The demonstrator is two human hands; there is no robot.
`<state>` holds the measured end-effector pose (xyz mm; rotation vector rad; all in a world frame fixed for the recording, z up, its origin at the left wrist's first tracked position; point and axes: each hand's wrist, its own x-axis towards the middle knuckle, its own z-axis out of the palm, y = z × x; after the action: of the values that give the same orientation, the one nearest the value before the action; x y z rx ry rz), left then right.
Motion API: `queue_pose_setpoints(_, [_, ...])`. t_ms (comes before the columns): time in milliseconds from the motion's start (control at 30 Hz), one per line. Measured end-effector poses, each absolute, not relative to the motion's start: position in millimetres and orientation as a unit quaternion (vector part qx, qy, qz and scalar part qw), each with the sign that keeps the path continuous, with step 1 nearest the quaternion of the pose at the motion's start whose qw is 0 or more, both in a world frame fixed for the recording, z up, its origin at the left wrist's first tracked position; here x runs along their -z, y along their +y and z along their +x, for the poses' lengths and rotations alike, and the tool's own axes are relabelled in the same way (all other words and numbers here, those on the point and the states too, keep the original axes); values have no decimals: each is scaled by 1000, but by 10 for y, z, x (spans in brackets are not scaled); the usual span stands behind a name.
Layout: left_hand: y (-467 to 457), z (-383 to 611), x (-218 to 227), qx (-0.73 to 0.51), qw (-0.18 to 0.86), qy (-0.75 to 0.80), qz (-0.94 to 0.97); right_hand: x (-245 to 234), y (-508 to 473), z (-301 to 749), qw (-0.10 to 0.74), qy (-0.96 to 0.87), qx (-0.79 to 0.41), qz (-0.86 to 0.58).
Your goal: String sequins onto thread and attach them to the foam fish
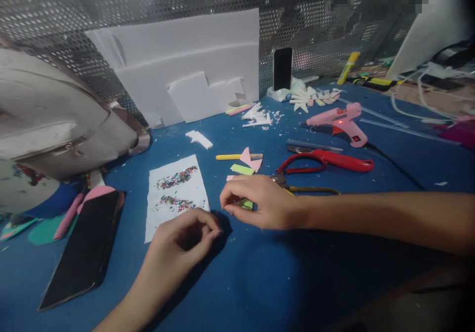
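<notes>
My left hand is at the lower right corner of a white paper sheet, thumb and fingertips pressed together. Two patches of multicoloured glitter flakes lie on that sheet. My right hand hovers just right of it, its thumb and forefinger curled into a pinch. Whatever either pinch holds is too small or hidden to make out. Green paper scraps and a pink scrap lie beyond my right hand, by a yellow pen-like stick. Red-handled pliers rest behind its wrist, partly covered.
A pink glue gun with a lit red light lies at the right, its cord trailing. A black tablet-like slab and a pale bag occupy the left. White boards and a phone stand at the back.
</notes>
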<state>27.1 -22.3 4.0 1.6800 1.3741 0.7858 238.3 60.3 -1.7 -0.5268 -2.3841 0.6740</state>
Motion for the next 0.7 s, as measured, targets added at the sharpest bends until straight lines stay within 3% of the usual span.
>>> queue_pose_setpoints(233, [-204,205,-37,-382,358,562,640,-1,588,2385,301,-915,-235,-132])
queue_pose_setpoints(700, [-312,207,-14,-394,245,510,725,19,575,2375,312,-930,-175,-90])
